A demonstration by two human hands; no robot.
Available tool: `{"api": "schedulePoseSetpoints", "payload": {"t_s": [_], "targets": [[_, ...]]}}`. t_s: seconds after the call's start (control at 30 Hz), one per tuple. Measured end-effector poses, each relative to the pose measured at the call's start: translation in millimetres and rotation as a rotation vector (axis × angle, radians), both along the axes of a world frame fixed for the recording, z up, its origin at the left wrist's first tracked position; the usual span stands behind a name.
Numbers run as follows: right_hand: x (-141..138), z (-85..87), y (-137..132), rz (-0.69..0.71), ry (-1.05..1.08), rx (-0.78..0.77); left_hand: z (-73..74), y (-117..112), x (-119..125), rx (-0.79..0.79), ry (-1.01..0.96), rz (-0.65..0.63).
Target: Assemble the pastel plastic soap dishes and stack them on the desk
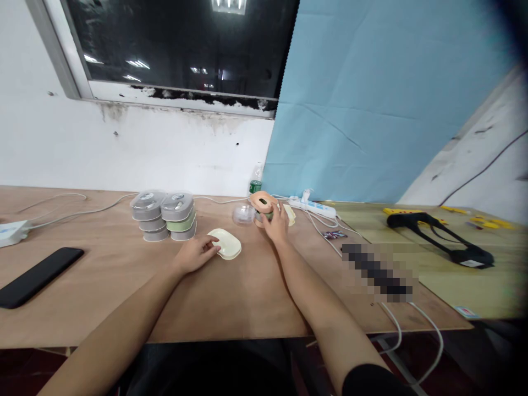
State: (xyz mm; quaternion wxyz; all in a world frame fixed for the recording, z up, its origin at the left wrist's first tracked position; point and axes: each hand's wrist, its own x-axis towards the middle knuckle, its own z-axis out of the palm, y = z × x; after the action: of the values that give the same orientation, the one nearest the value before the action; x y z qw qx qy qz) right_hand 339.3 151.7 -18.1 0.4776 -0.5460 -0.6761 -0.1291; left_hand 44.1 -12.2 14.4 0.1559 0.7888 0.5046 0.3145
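My left hand (197, 254) rests on the wooden table (231, 297), fingers curled against the near edge of a cream oval case (226, 243) that lies flat. My right hand (275, 224) reaches farther back and wraps its fingers round a short stack of oval cases (262, 206) with a peach lid on top and a green one beneath. A clear plastic lid (243, 214) lies just left of that stack. Another cream piece (290, 213) shows just past my right fingers.
Two stacks of lidded grey and green cases (164, 215) stand to the left. A black phone (38, 276) and a white adapter (11, 232) lie far left. A power strip (312, 207), a green-capped bottle (256, 184), white cables and a black strap (441, 237) sit right.
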Motion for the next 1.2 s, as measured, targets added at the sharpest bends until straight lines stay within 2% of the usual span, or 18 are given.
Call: {"api": "schedulePoseSetpoints", "payload": {"t_s": [0.27,0.43,0.7,0.87,1.2], "targets": [[-0.7,4.6,-3.6,0.077,0.035,0.070,-0.6,1.1,-0.7,-0.003,0.026,0.001],[-1.7,5.2,-2.7,0.075,0.070,0.128,0.1,0.6,-0.8,0.002,0.030,-0.002],[-1.0,3.6,-1.4,0.043,0.058,0.070,2.3,-1.6,0.4,-0.019,0.025,0.000],[1.3,1.5,2.5,0.076,0.049,0.009,2.7,-1.3,0.0,-0.026,0.033,0.001],[1.5,1.7,3.0,0.074,0.106,-0.005,2.5,-1.4,0.1,-0.020,0.034,-0.007]]}}
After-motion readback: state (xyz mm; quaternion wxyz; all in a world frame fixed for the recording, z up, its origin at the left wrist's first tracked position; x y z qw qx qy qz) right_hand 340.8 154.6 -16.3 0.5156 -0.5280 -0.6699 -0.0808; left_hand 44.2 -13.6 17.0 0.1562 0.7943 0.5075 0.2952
